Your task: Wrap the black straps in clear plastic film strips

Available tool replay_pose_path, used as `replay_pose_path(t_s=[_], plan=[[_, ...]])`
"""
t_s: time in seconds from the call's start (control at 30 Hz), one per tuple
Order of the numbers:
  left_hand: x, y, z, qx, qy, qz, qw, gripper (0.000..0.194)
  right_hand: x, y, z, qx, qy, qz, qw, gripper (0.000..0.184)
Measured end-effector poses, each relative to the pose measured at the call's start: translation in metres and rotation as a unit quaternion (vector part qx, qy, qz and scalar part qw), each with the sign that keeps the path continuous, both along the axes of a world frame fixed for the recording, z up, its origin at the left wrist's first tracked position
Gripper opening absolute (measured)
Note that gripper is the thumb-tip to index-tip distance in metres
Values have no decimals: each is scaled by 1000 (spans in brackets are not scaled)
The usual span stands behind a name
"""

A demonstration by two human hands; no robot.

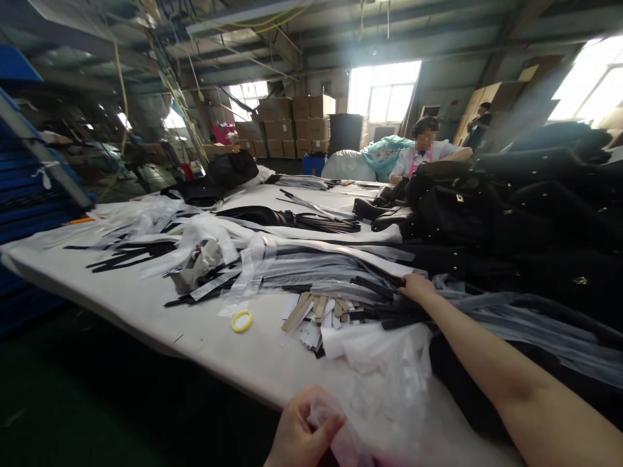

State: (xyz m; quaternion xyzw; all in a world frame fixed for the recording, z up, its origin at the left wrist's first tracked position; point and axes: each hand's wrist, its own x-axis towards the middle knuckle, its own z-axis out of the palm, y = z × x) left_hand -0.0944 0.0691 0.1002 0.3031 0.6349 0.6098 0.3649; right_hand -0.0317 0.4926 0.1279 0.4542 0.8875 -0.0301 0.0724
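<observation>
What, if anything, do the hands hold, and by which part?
The left hand pinches translucent plastic by a gathered part. The right hand is at strips; its hold cannot be told.

- Film (354, 444): thin, translucent, crumpled, bunched at its upper end.
- Strips (316, 267): long, mostly in translucent wrapping, lying loosely heaped beyond the film.

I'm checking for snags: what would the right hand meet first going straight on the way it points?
Probably the dark strips just beyond the right hand, beside the long white strip; whether it already touches them is unclear.
</observation>
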Motion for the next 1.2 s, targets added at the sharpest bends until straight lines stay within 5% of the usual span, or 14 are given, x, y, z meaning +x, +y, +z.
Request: replay_pose_path(t_s=[0.23, 0.37, 0.43, 0.53, 0.63, 0.77, 0.87, 0.97, 1.07, 1.2], plan=[[3, -11, 14, -9, 46, 54, 997, 44, -4, -30, 27, 67, 84, 15, 994, 26], [2, -9, 27, -17, 105, 67, 992, 38, 2, -78, 49, 122, 171, 92, 973, 42], [0, -6, 39, -10, 181, 86, 980, 32, 5, -112, 52, 143, 223, 199, 943, 47], [-3, -1, 59, 14, 300, 118, 947, 27, 10, -163, 53, 181, 309, 391, 848, 49], [0, 6, 67, 20, 285, 54, 957, 25, 18, -199, 53, 169, 341, 460, 802, 46], [8, 11, 57, 23, 99, -55, 993, 27, 36, -224, 53, 84, 395, 452, 795, 46], [8, 8, 48, 16, 11, -33, 999, 30, 54, -236, 44, 5, 527, 326, 785, 37], [4, 4, 48, 22, 7, -16, 1000, 28, 61, -249, 27, -195, 558, 177, 787, 24], [5, 5, 52, 21, 55, -65, 996, 24, 53, -260, 13, -449, 454, 150, 755, 36], [7, 7, 52, 40, 122, -97, 987, 18, 46, -258, 15, -500, 475, 118, 714, 31]])
